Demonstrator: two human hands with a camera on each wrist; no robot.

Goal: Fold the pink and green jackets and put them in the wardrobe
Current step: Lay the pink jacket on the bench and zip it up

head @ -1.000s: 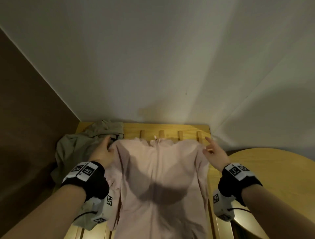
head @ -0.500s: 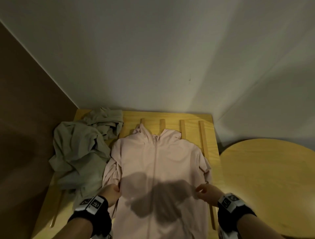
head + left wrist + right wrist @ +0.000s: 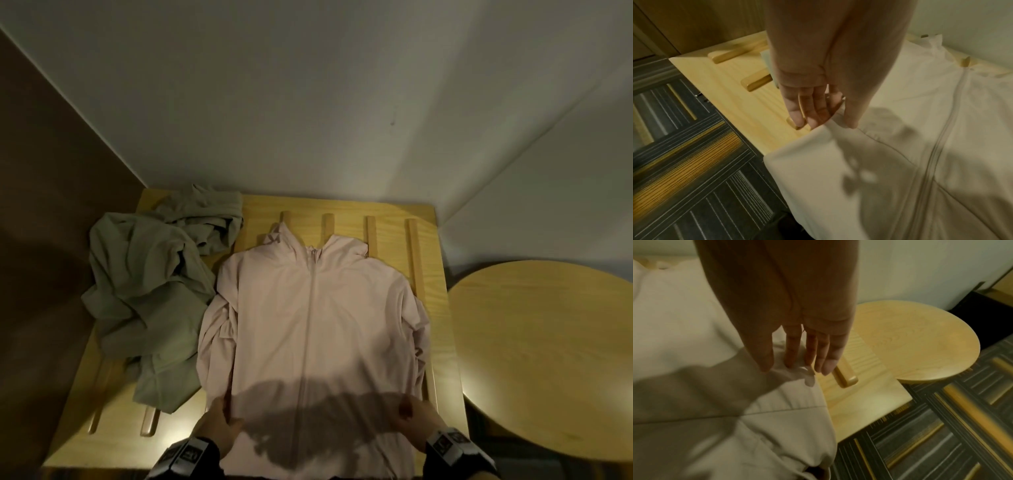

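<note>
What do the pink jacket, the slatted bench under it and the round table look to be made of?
Pink jacket: thin, smooth matte fabric, likely a light synthetic; it lies flat with soft creases.
Slatted bench: pale wood with visible grain, satin finish.
Round table: the same light wood look, possibly veneer; faint grain, slight sheen.

Around us: pale wood furniture, plain walls and striped carpet.

We see a light wooden slatted bench (image 3: 394, 209) with raised wooden slats (image 3: 416, 257) running from its far edge toward its near edge, pushed against a plain white wall (image 3: 308, 102). Just beside its right edge stands a round light wooden table (image 3: 548, 359). A brown panel (image 3: 44, 171) lines the left side, and dark carpet with yellow and grey stripes (image 3: 694, 170) covers the floor.
</note>
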